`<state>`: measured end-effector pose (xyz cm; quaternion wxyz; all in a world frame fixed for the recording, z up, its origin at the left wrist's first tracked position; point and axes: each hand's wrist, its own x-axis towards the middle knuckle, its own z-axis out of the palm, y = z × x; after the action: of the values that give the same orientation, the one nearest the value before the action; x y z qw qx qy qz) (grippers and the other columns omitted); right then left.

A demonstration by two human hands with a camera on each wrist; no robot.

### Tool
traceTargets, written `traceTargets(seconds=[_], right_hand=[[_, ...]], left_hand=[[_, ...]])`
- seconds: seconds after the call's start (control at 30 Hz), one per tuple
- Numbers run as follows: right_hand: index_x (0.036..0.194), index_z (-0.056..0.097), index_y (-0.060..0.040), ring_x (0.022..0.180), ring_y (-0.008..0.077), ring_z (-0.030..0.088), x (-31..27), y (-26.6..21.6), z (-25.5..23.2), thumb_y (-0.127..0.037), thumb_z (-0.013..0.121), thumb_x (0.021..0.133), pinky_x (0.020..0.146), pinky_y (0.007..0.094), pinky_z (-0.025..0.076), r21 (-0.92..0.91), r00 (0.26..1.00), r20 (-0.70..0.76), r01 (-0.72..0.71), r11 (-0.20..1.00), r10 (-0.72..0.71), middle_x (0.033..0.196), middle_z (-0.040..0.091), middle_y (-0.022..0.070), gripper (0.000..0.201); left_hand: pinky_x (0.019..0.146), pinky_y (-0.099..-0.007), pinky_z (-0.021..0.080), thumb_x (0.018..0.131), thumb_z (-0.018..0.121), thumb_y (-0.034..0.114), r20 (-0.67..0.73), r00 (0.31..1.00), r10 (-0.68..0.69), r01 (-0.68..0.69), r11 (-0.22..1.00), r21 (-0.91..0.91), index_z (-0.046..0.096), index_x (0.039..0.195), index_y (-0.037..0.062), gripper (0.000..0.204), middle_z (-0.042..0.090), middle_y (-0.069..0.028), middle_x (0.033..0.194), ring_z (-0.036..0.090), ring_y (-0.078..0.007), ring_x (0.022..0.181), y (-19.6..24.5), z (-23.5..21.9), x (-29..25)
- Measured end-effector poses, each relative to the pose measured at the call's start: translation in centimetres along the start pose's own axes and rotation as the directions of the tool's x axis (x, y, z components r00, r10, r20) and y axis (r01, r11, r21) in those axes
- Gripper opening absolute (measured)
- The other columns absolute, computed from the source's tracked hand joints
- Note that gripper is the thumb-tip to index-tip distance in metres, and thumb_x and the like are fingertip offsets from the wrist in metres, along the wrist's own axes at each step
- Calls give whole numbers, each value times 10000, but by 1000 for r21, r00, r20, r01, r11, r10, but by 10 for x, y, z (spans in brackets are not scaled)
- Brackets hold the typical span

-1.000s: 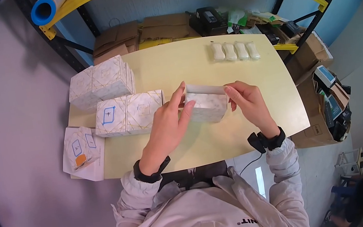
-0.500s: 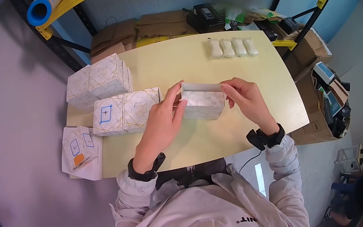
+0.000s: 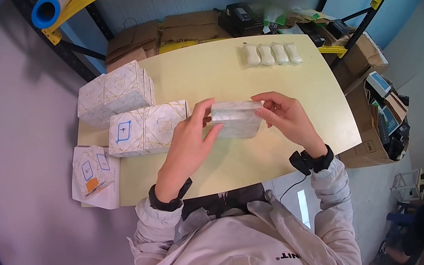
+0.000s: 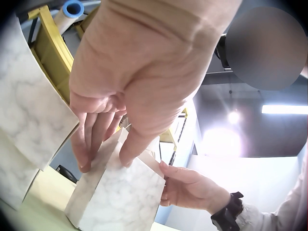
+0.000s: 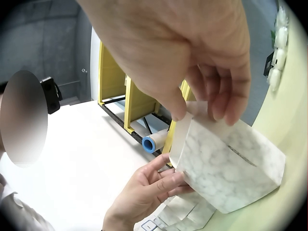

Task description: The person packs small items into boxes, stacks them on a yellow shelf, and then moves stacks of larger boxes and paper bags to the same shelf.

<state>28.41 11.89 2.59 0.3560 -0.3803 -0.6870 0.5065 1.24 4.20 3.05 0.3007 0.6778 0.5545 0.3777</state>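
A white marbled cardboard box (image 3: 236,124) is held over the table in front of the person, its top panel now lying across the opening. At its left end, the left hand (image 3: 186,141) grips it, with the thumb on the near face and the fingers behind, as the left wrist view shows. The right hand (image 3: 288,116) holds the top right corner. In the right wrist view its thumb lies by a small end flap (image 5: 197,109), the fingers on the top panel. The box's inside is hidden.
Marbled boxes with gold lines stand left: a back group (image 3: 117,91) and a front pair (image 3: 149,130), one marked in blue. Another box (image 3: 93,173) with an orange patch sits on a white sheet. Several white wrapped pieces (image 3: 271,54) lie far right. A carton (image 3: 373,126) stands beside the table (image 3: 202,63).
The box's top panel stood raised with the opening showing; it has folded down over the top. The right hand's fingers have shifted onto the top corner. The left hand keeps its grip.
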Motion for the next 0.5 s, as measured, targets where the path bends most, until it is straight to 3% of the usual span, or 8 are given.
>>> traceTargets(seconds=[0.1,0.17,0.27,0.33,0.5], right_hand=[[1329,698,-12,717,57,574,-3,1,-2,-141,787,1035,639,235,484,-57,999,41,21,998,-19,845,638,-3,333],[1337,686,-23,713,56,571,-5,-1,-2,-138,793,1029,639,232,479,-74,998,59,37,997,-33,845,632,-6,346],[1339,667,-18,709,59,581,-6,-3,-2,-145,773,1045,644,229,488,-48,997,78,-3,999,7,860,634,0,337],[1342,663,-9,711,59,597,-6,0,-1,-165,756,1059,642,236,504,17,997,65,-49,999,48,870,638,10,337],[1323,667,10,718,75,628,-9,-3,2,-184,749,1062,633,254,530,-20,994,64,-84,996,85,857,659,27,335]], left_hand=[[939,-468,606,1031,729,139,-8,1000,3,-3,999,35,502,1578,84,595,744,-277,1252,746,-448,1109,7,-1,0],[925,-474,602,1025,740,147,-35,988,153,-146,979,140,585,1548,94,549,749,-272,1245,741,-447,1071,-1,3,0],[915,-471,604,1022,747,159,-103,965,240,-209,947,245,664,1471,70,465,746,-277,1245,744,-435,1069,0,9,-2],[913,-465,605,1024,745,161,-107,965,238,-205,946,251,659,1479,69,472,743,-280,1252,745,-430,1069,-3,11,-3],[882,-451,607,1038,730,164,-140,969,205,-175,964,198,670,1455,51,436,746,-271,1235,750,-413,1033,-3,13,-5]])
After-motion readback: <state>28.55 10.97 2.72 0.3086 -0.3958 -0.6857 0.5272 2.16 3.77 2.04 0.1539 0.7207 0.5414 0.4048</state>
